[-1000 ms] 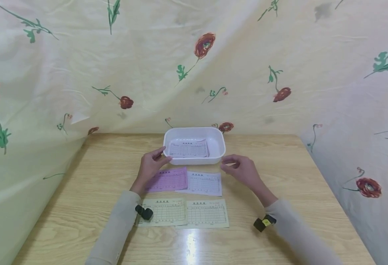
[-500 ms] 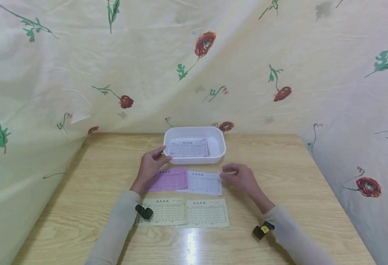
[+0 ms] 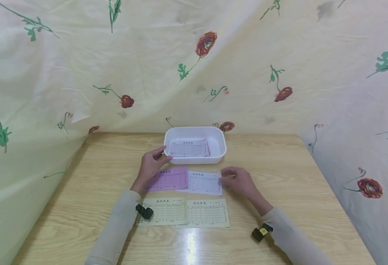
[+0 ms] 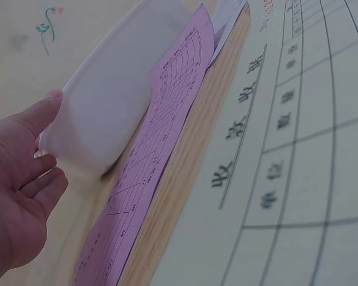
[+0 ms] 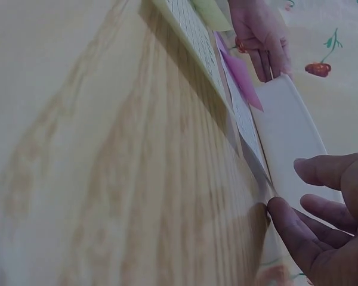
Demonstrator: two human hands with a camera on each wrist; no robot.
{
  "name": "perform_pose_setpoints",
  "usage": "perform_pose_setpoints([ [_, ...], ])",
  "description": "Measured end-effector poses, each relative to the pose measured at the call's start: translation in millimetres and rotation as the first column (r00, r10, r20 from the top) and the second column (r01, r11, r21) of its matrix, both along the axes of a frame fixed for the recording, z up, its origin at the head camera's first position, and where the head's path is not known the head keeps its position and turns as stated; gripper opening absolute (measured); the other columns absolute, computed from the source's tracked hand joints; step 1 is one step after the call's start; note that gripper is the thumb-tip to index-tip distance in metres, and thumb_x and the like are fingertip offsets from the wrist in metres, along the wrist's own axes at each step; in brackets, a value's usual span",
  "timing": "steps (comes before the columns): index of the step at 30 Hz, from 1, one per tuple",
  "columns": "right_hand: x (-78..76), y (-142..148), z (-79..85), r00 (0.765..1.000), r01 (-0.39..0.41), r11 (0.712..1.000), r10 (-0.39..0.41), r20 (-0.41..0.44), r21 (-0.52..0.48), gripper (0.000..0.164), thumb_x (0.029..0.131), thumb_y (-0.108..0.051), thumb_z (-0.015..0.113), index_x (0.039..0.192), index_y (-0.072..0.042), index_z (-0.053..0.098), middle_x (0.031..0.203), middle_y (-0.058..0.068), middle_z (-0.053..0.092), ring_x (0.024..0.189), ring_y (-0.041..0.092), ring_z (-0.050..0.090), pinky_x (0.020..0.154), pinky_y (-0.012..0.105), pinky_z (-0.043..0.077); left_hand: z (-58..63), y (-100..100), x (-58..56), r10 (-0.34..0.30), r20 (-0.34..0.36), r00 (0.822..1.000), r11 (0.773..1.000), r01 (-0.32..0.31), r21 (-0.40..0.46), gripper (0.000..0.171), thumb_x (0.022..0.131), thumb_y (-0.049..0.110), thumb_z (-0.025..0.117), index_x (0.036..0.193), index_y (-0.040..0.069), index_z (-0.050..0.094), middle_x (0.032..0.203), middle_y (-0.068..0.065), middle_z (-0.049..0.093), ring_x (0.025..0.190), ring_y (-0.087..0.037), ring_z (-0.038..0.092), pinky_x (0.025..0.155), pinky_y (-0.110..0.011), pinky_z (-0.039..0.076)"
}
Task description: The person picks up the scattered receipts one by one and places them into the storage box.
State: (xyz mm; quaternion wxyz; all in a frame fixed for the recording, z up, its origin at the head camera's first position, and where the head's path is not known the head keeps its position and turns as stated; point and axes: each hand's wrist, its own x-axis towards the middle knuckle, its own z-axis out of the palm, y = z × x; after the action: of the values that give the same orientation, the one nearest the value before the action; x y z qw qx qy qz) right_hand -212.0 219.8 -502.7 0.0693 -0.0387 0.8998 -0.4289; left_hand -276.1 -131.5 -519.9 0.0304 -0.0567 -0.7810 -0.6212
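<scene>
Head view alone is showing the tray's (image 3: 197,161) slips (image 3: 188,149); your left hand's (image 3: 149,165) pinching it, parted right fingers (image 5: 289,219) touching a white slip's (image 3: 204,183) edge, bench (image 3: 296,184) extending rightward.

On the table (image 3: 273,162), the box (image 3: 198,161) stands at the back, near the curtain (image 3: 154,55), which goes behind and also along both sides. In the box lie the inner slips (image 3: 188,149), more to its left side. Before the box is the middle row: the left middle slip (image 3: 170,179) lies partly over the right middle slip (image 3: 204,184). Nearer is the front row, where the left front slip (image 3: 167,211) overlaps the right front slip (image 3: 207,214). The left hand (image 3: 152,164) is at the front left corner of the box, the right hand (image 3: 240,179) at the right end of the right middle slip
</scene>
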Motion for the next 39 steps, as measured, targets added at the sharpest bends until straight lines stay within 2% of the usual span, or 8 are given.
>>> perform_pose_setpoints([
  [7, -0.4, -5, -2.7, 0.999, -0.03, 0.999, 0.031, 0.012, -0.023, 0.038, 0.089, -0.018, 0.08, 0.122, -0.003, 0.07, 0.118, 0.018, 0.072, 0.095, 0.027, 0.074, 0.077, 0.035, 0.065, -1.4, 0, 0.7, -0.006, -0.009, 1.0, 1.0, 0.006, -0.002, 0.065, 0.086, 0.028, 0.085, 0.14, 0.003, 0.059, 0.145, -0.018, 0.057, 0.131, -0.03, 0.06, 0.098, -0.021, 0.056],
  [15, -1.2, -11, -3.6, 0.999, -0.054, 0.998, 0.054, -0.002, 0.024, 0.034, 0.089, -0.016, 0.08, 0.121, -0.007, 0.072, 0.119, 0.014, 0.073, 0.097, 0.025, 0.073, 0.082, 0.036, 0.065, -1.3, -1, 1.2, 0.0, -0.01, 1.0, 1.0, 0.0, -0.022, 0.067, 0.084, 0.034, 0.085, 0.14, 0.008, 0.061, 0.146, -0.015, 0.058, 0.132, -0.028, 0.059, 0.1, -0.019, 0.054],
  [20, -1.5, -14, -4.3, 0.999, -0.05, 0.999, 0.05, 0.003, 0.019, 0.032, 0.089, -0.014, 0.08, 0.12, -0.01, 0.073, 0.122, 0.011, 0.072, 0.1, 0.024, 0.072, 0.086, 0.038, 0.064, -1.6, -1, 1.1, 0.0, -0.017, 1.0, 1.0, 0.0, -0.015, 0.066, 0.085, 0.033, 0.085, 0.14, 0.007, 0.061, 0.145, -0.016, 0.059, 0.131, -0.028, 0.06, 0.099, -0.019, 0.054],
  [27, -2.3, -13, -5.9, 0.998, -0.06, 0.998, 0.06, -0.022, 0.007, 0.031, 0.09, -0.009, 0.077, 0.121, -0.008, 0.072, 0.127, 0.014, 0.07, 0.108, 0.03, 0.071, 0.09, 0.041, 0.064, -2.5, -1, 0.5, -0.006, -0.031, 1.0, 1.0, 0.006, 0.001, 0.066, 0.085, 0.031, 0.085, 0.14, 0.004, 0.06, 0.144, -0.018, 0.059, 0.13, -0.03, 0.061, 0.099, -0.02, 0.055],
  [33, -2.3, -13, -6.3, 0.999, -0.045, 0.999, 0.044, -0.022, -0.027, 0.037, 0.091, -0.006, 0.076, 0.127, -0.006, 0.068, 0.129, 0.016, 0.068, 0.108, 0.032, 0.071, 0.089, 0.04, 0.064, -4.0, -2, -1.8, 0.006, -0.012, 1.0, 1.0, -0.006, -0.026, 0.065, 0.084, 0.036, 0.086, 0.139, 0.008, 0.062, 0.144, -0.015, 0.059, 0.132, -0.026, 0.059, 0.101, -0.018, 0.053],
  [39, -2.2, -9, -6.5, 0.999, -0.006, 0.999, 0.004, -0.036, -0.04, 0.048, 0.09, -0.005, 0.076, 0.136, -0.005, 0.062, 0.123, 0.021, 0.07, 0.106, 0.033, 0.072, 0.089, 0.04, 0.064, -2.5, -1, -0.1, 0.013, -0.005, 1.0, 1.0, -0.013, -0.028, 0.063, 0.085, 0.032, 0.085, 0.139, 0.008, 0.062, 0.145, -0.015, 0.059, 0.132, -0.026, 0.059, 0.101, -0.017, 0.053],
])
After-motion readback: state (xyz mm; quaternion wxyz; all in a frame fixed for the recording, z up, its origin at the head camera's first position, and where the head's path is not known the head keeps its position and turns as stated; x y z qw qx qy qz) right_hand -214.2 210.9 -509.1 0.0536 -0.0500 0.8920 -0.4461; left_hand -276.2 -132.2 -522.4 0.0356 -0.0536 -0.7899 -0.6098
